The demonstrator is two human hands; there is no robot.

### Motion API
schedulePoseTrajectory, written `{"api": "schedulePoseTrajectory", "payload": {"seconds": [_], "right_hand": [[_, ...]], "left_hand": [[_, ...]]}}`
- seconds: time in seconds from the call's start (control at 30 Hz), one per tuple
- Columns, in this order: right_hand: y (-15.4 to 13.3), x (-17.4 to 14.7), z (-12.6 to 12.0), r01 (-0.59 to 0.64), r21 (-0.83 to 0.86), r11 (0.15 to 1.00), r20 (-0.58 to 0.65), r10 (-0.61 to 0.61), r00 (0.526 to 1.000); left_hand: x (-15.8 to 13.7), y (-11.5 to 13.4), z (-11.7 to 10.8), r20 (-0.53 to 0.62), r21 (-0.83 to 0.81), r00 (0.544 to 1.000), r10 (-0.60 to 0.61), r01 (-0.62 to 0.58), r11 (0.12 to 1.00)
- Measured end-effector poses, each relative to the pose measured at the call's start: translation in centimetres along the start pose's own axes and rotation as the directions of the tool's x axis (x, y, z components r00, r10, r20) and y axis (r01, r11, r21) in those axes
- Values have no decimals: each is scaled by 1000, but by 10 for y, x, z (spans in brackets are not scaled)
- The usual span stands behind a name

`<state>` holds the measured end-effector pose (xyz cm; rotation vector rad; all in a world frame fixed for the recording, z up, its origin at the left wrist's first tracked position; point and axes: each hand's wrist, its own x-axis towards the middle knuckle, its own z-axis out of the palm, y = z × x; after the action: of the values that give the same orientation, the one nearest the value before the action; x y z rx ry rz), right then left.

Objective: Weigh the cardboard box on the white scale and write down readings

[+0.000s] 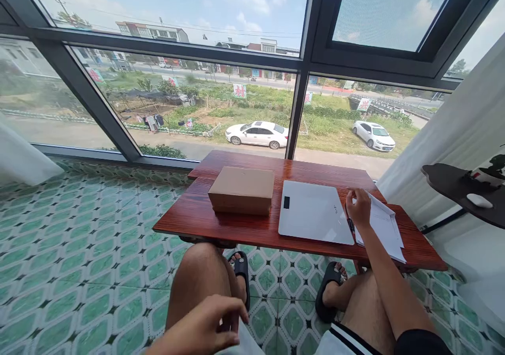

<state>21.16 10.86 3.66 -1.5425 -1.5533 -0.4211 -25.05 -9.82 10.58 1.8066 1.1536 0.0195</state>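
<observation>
My right hand [359, 208] is over the left edge of the white papers [381, 226] on the table's right side. Its fingers are curled together, and whatever may be between them is hidden. Just below it lies a dark pen [351, 225], close to the right edge of a flat white scale [313, 213] with a small black display. Left of the scale sits a closed brown cardboard box [242, 189]. My left hand [215, 321] hovers over my lap with loosely bent fingers, thumb and forefinger apart and nothing visible between them.
The low reddish wooden table [181, 215] stands against large windows. On the right, a dark shelf [453, 181] carries a potted plant and a white rounded object, beside a white curtain [418, 150]. My knees and sandalled feet are at the table's front edge, on green tiles.
</observation>
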Motion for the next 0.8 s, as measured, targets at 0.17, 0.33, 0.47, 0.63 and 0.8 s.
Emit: {"api": "schedulePoseTrajectory", "payload": {"seconds": [0.17, 0.33, 0.47, 0.63, 0.8], "right_hand": [[-57, 15, -4, 98, 94, 991, 22, -101, 995], [-124, 20, -5, 172, 242, 955, 71, -194, 978], [-166, 12, 2, 84, 449, 889, 158, -171, 972], [-185, -6, 16, -125, 553, 824, 365, -104, 925], [-189, -17, 29, -340, 609, 717, 496, -10, 868]], "left_hand": [[53, 41, -68, -538, 146, 758, 369, -348, 926], [89, 57, -129, -831, 482, 189, 524, -229, 846], [113, 19, -154, -904, 415, -137, 404, -59, 908], [133, -44, -151, -947, 174, -276, 166, -2, 985], [139, -62, -145, -949, 19, -315, 1, -55, 998]]}}
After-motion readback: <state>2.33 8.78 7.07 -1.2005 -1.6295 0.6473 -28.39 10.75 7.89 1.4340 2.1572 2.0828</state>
